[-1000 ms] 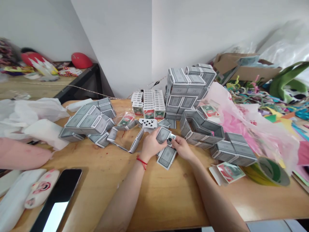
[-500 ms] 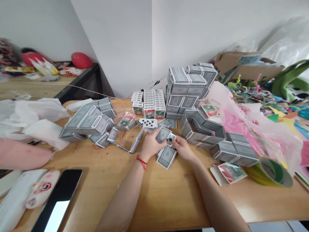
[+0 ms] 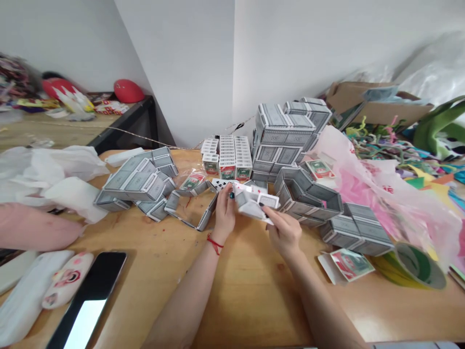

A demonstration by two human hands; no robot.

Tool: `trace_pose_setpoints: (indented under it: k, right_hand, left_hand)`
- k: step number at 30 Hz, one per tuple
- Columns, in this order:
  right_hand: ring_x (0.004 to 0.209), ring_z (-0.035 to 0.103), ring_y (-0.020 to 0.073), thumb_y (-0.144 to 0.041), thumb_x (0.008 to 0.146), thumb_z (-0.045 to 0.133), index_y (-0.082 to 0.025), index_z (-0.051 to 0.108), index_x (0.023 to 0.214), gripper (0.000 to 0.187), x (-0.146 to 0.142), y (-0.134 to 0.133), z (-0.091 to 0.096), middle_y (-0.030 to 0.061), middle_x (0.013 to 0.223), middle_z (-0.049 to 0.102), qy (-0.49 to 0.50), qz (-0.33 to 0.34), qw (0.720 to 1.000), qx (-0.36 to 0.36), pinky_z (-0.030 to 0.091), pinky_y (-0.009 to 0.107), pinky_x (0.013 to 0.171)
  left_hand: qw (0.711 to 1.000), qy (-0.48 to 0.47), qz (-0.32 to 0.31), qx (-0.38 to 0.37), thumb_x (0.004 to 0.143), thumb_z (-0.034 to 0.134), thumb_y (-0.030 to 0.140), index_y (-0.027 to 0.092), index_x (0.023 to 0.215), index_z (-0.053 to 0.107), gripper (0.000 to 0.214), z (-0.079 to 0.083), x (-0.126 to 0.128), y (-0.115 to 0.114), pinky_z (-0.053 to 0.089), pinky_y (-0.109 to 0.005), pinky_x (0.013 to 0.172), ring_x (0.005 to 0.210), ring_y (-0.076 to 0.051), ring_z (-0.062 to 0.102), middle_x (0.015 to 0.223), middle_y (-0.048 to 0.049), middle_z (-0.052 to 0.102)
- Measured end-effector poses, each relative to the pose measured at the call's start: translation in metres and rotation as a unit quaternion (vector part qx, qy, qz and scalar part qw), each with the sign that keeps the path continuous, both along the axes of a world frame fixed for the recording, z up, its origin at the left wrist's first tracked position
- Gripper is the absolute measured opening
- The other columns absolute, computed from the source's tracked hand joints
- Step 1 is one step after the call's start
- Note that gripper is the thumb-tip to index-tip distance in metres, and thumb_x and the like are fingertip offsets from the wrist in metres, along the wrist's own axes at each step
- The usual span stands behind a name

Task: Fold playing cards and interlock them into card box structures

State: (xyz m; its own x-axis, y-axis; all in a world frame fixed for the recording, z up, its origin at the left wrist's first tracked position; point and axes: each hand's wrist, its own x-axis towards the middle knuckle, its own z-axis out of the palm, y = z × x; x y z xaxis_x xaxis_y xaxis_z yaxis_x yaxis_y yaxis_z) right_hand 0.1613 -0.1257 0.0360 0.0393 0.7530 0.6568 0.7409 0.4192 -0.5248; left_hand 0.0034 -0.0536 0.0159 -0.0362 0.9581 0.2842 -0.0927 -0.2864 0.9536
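Folded cards (image 3: pixel 249 205) between left hand (image 3: pixel 224 216) and right hand (image 3: pixel 286 232); right clamps four-o'clock edge, seemingly steadying folds; left at nine-o'clock edge, cannot tell if clamped; card tower (image 3: pixel 284 132) beyond at one o'clock, perhaps set back for working room.

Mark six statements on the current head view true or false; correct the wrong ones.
1. The right hand grips the folded cards. True.
2. The red bracelet is at the right hand's wrist. False: it is at the left hand's wrist.
3. The phone lies screen up on the table. True.
4. The tape roll is at the table's left side. False: it is at the right.
5. An open card box lies beside the tape roll. True.
6. The card tower stands left of the stacked boxes. False: it stands right of them.
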Motion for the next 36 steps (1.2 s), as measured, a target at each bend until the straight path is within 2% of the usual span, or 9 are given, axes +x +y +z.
trace_pose_setpoints:
  k: [2, 5, 8, 11, 14, 17, 24, 30, 36]
  right_hand:
    - [0.071, 0.065, 0.0148, -0.01, 0.08, 0.043, -0.024, 0.068, 0.1, 0.035, -0.004, 0.003, -0.007, 0.0049, 0.089, 0.071, -0.016, 0.032, 0.999, 0.008, 0.048, 0.024, 0.063]
    - [0.088, 0.065, 0.0166, -0.009, 0.079, 0.04, -0.025, 0.066, 0.103, 0.039, -0.009, 0.009, -0.014, 0.0049, 0.099, 0.069, 0.033, 0.045, 0.998, -0.031, 0.051, 0.027, 0.074]
    - [0.099, 0.062, 0.0192, -0.011, 0.076, 0.041, -0.023, 0.066, 0.102, 0.038, -0.009, 0.014, -0.014, 0.0061, 0.106, 0.067, 0.149, 0.044, 0.983, -0.094, 0.049, 0.034, 0.086]
    - [0.097, 0.062, 0.021, -0.013, 0.072, 0.043, -0.02, 0.065, 0.099, 0.035, -0.008, 0.018, -0.012, 0.007, 0.102, 0.068, 0.32, 0.081, 0.929, -0.169, 0.048, 0.038, 0.087]
    - [0.093, 0.063, 0.0208, -0.016, 0.069, 0.053, -0.021, 0.055, 0.102, 0.034, -0.011, 0.022, -0.013, 0.0072, 0.099, 0.068, 0.463, 0.096, 0.86, -0.195, 0.049, 0.037, 0.082]
    - [0.083, 0.064, 0.019, -0.02, 0.063, 0.065, -0.021, 0.048, 0.103, 0.043, -0.017, 0.025, -0.019, 0.0055, 0.091, 0.067, 0.493, 0.052, 0.844, -0.206, 0.051, 0.034, 0.075]
    - [0.066, 0.058, 0.0174, -0.034, 0.065, 0.066, -0.015, 0.063, 0.079, 0.024, -0.016, 0.025, -0.031, 0.006, 0.076, 0.065, 0.41, 0.02, 0.868, -0.28, 0.047, 0.031, 0.065]
    - [0.06, 0.051, 0.0144, -0.029, 0.071, 0.059, -0.017, 0.062, 0.062, 0.015, -0.016, 0.021, -0.026, 0.0013, 0.062, 0.054, 0.234, -0.064, 0.949, -0.202, 0.04, 0.026, 0.056]
    - [0.06, 0.046, 0.0141, -0.02, 0.079, 0.047, -0.018, 0.056, 0.062, 0.019, -0.034, 0.018, -0.024, 0.0009, 0.064, 0.046, 0.111, -0.1, 0.981, -0.123, 0.04, 0.027, 0.057]
  left_hand:
    - [0.99, -0.093, -0.055, -0.089, 0.079, 0.051, 0.05, 0.019, 0.105, 0.061, 0.041, -0.002, 0.0, 0.001, 0.037, -0.035, 0.099, 0.115, -0.024, 0.049, 0.117, -0.0074, 0.059]
    - [0.937, -0.208, -0.166, -0.228, 0.073, 0.05, 0.061, 0.016, 0.092, 0.067, 0.052, 0.001, -0.001, 0.002, 0.044, -0.038, 0.09, 0.107, -0.028, 0.054, 0.099, -0.009, 0.067]
    - [0.905, -0.231, -0.225, -0.278, 0.067, 0.065, 0.046, 0.013, 0.096, 0.066, 0.044, 0.005, -0.001, 0.001, 0.045, -0.039, 0.088, 0.101, -0.028, 0.059, 0.094, -0.0094, 0.069]
    - [0.928, -0.195, -0.204, -0.244, 0.062, 0.071, 0.028, 0.014, 0.099, 0.065, 0.041, 0.002, 0.003, 0.002, 0.044, -0.038, 0.089, 0.098, -0.026, 0.061, 0.097, -0.0082, 0.069]
    - [0.955, -0.16, -0.142, -0.207, 0.064, 0.067, 0.027, 0.014, 0.1, 0.063, 0.039, -0.002, 0.007, 0.003, 0.044, -0.037, 0.087, 0.095, -0.023, 0.061, 0.099, -0.0077, 0.068]
    - [0.967, -0.121, -0.109, -0.196, 0.067, 0.063, 0.025, 0.014, 0.101, 0.06, 0.036, -0.003, 0.011, 0.0, 0.046, -0.035, 0.083, 0.093, -0.021, 0.061, 0.102, -0.0081, 0.067]
    - [0.987, -0.018, -0.085, -0.135, 0.065, 0.062, 0.013, 0.015, 0.099, 0.059, 0.035, 0.002, 0.014, -0.007, 0.045, -0.032, 0.085, 0.094, -0.019, 0.06, 0.102, -0.0076, 0.066]
    - [0.99, 0.023, -0.079, -0.118, 0.066, 0.061, 0.012, 0.016, 0.102, 0.057, 0.036, -0.004, 0.018, -0.007, 0.045, -0.034, 0.086, 0.095, -0.02, 0.061, 0.103, -0.0088, 0.065]
    - [0.993, 0.003, -0.061, -0.105, 0.072, 0.06, 0.016, 0.017, 0.103, 0.052, 0.032, -0.004, 0.024, -0.011, 0.043, -0.035, 0.091, 0.102, -0.019, 0.058, 0.108, -0.0094, 0.063]
